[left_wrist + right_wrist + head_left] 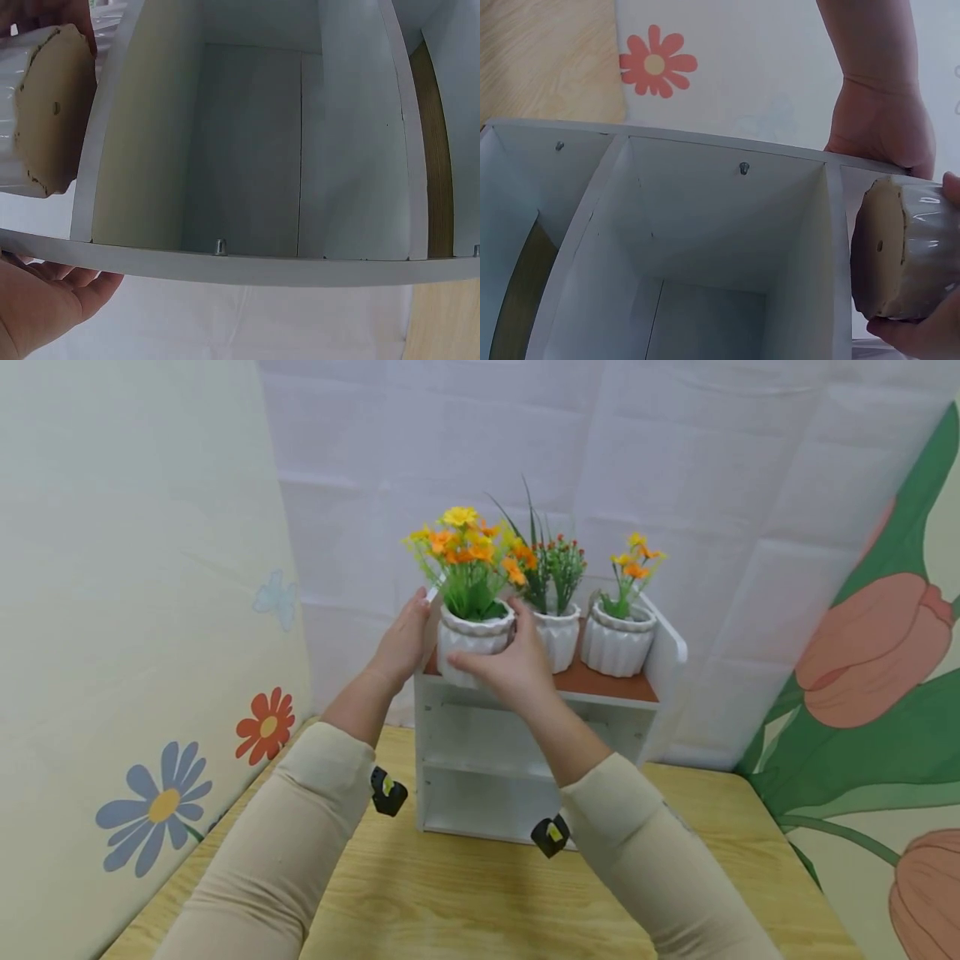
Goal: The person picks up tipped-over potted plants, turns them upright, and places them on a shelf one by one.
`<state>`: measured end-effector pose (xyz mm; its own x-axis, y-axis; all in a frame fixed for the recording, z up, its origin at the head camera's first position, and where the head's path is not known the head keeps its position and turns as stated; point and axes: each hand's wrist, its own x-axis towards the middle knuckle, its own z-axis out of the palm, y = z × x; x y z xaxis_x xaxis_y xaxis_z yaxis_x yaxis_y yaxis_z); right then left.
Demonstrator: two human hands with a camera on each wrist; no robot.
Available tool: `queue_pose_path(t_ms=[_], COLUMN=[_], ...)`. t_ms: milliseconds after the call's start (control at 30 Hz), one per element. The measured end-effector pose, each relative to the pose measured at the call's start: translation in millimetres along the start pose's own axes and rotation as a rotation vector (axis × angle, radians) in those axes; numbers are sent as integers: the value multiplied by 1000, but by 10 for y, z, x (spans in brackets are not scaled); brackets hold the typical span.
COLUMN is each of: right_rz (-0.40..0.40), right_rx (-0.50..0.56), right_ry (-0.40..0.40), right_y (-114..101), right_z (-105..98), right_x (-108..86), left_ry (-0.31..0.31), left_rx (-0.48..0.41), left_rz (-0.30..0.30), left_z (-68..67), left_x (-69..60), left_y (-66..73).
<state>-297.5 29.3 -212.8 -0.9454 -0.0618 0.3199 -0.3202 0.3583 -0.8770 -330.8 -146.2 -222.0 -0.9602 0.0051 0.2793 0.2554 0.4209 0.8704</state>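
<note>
My right hand (517, 664) grips a white fluted flowerpot (468, 647) with yellow and orange artificial flowers, thumb on the near side and fingers at its right. The pot is at the left end of the top of a small white shelf unit (536, 697); its unglazed underside (54, 112) shows in both wrist views. My left hand (401, 643) lies against the outside of the unit's left side panel, beside that pot; the panel partly hides its fingers (94, 292). Further right on the brown top board stand a pot with red-berried greenery (558, 639) and another orange-flowered pot (618, 639).
The shelf unit stands on a wood-grain table (450, 893) near a pale cloth backdrop (420, 460). Two lower compartments face me, with small metal pegs (744, 168) inside. Flower-painted walls (225, 610) flank the table. A raised side panel (663, 631) bounds the top board at right.
</note>
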Motion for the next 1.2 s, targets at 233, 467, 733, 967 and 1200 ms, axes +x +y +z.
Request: queue_pose_path(t_ms=[233,467,733,967,1200], right_rz=[3,26,18,8,6], right_rx=[-38,-64,-95,-119,-96], right_ry=[17,44,77,116,126], right_y=[3,1,4,-2,8], right_z=[39,77,133,213,272], right_x=[105,182,266,324,357], left_ry=[8,11,21,28,17], left_rx=[-26,-32,-20,-33,-34], left_rz=[-12,-20,-11,-4,-14], left_z=[8,18,19,23,10], left_x=[-1,16,27,33,18], left_y=[-5,-19,-20,-24,-5])
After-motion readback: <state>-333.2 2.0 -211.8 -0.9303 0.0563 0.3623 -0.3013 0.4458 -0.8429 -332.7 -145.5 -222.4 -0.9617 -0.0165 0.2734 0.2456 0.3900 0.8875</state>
